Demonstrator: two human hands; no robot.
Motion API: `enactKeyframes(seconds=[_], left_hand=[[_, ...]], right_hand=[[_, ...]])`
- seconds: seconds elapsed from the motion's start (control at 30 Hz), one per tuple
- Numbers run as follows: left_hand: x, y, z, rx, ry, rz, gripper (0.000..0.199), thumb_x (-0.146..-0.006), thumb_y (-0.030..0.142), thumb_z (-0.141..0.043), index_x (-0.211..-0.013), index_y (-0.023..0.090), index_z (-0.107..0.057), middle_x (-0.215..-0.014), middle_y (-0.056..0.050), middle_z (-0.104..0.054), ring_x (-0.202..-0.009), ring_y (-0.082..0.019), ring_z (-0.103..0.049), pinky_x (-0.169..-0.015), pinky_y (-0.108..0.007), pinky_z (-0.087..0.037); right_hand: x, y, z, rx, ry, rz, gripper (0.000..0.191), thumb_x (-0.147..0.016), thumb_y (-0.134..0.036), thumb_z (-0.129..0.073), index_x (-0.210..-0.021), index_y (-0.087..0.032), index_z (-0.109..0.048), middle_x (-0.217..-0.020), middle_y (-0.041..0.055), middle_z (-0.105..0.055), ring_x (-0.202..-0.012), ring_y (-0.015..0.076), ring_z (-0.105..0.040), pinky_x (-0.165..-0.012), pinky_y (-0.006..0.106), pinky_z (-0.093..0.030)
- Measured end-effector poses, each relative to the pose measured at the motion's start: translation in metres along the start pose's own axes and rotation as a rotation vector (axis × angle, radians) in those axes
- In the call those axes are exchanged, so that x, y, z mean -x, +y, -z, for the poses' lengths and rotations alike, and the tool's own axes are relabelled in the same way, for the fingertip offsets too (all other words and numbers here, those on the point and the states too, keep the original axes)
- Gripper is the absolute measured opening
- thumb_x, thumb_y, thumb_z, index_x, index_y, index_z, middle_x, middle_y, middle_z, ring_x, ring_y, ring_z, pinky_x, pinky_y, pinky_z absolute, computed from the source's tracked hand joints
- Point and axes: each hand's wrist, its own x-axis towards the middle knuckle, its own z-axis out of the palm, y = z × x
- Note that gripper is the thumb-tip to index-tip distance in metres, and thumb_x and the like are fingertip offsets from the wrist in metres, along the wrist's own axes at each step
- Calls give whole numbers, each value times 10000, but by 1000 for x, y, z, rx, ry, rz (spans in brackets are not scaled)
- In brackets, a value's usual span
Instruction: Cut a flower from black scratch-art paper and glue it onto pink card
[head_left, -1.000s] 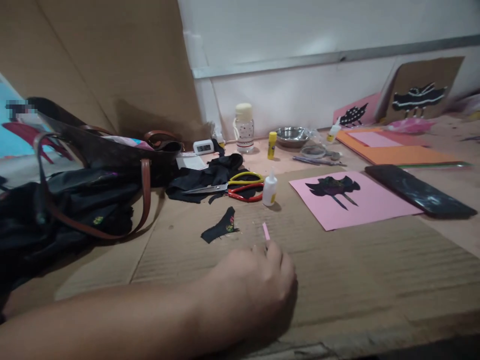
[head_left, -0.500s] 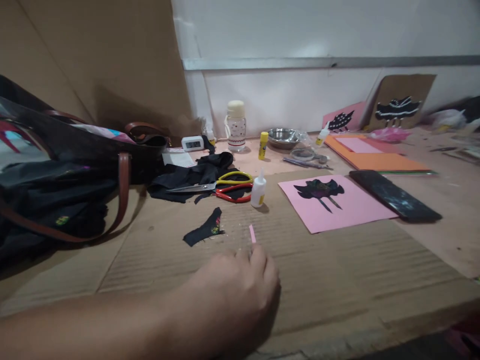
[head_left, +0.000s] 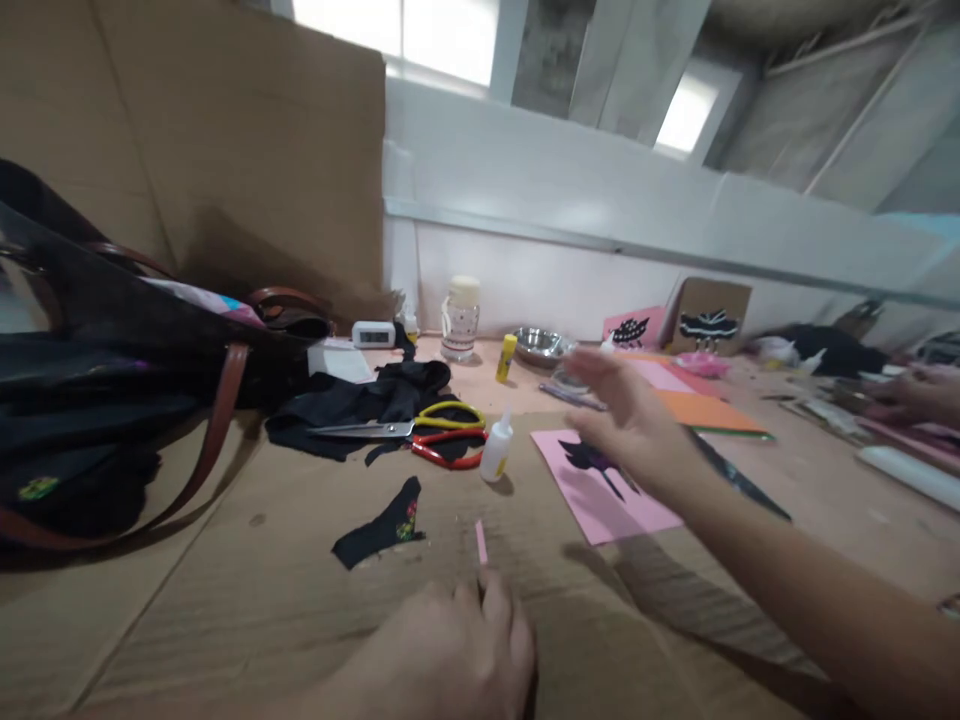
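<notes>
My left hand (head_left: 457,650) is low at the middle, its fingers closed on a narrow pink paper strip (head_left: 481,542) that pokes out past the fingertips. Over the pink sheet (head_left: 592,515) hangs my right hand (head_left: 622,410), fingers spread and holding nothing, partly covering the black bird-like cutout (head_left: 589,457) on the sheet. A black fabric scrap (head_left: 382,525) with coloured embroidery lies left of the strip. Beyond it are a white glue bottle (head_left: 496,448), standing, and scissors (head_left: 450,436) with red and yellow handles on black cloth (head_left: 307,415).
A dark bag (head_left: 150,350) with brown straps fills the left. Along the back stand a drink bottle (head_left: 460,320), a glue stick (head_left: 506,358) and a metal bowl (head_left: 541,345). Orange paper (head_left: 712,412) and a dark phone (head_left: 739,478) lie right. A person's hand (head_left: 930,392) shows at the right edge.
My right hand has come into view from the right, over the pink sheet. The view has tilted up, showing windows. My left hand still holds the strip.
</notes>
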Motion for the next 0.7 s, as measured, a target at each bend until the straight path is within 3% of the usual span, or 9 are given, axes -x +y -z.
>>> enactKeyframes(seconds=[0.13, 0.3, 0.4, 0.53, 0.7], left_hand=[[0, 3, -22, -103, 155, -14, 102, -840, 203, -665, -809, 176, -572, -775, -100, -755, -377, -155, -569, -307, -237, -368], [0, 1, -15, -115, 158, -16, 39, -833, 164, -638, -840, 130, -621, -768, -134, -765, -370, -149, -567, -307, -222, -403], [-1, 0, -8, -86, 131, -16, 69, -822, 127, -620, -876, 99, -653, -785, -154, -779, -377, -156, -585, -304, -221, -426], [-1, -2, 2, -39, 55, -57, 134, -832, 116, -614, -940, 68, -678, -878, -203, -796, -410, -175, -629, -309, -228, -453], [-3, -3, 10, 10, -51, -96, 222, -790, 89, -657, -1010, 68, -680, -948, -231, -796, -433, -196, -661, -310, -236, -471]], right_hand=[[-15, 27, -28, -126, -138, -214, 912, -763, -555, -834, -1530, -286, -422, -1618, 176, -440, -1530, 351, -382, -1227, 600, -356], [-9, 44, -61, -205, -286, -257, 954, -705, -490, -872, -1523, -268, -436, -1584, 161, -506, -1485, 327, -466, -1244, 547, -356], [-3, 35, -68, -183, -341, -251, 779, -782, -382, -827, -1477, -283, -489, -1546, 111, -562, -1413, 309, -553, -1198, 527, -434], [3, 22, -73, -99, -260, -172, 392, -927, -384, -663, -1294, -258, -613, -1368, 91, -696, -1274, 299, -652, -1122, 502, -503], [9, 9, -65, -40, -148, -44, 277, -984, -421, -593, -1211, -265, -621, -1070, 57, -755, -978, 247, -725, -900, 404, -601]])
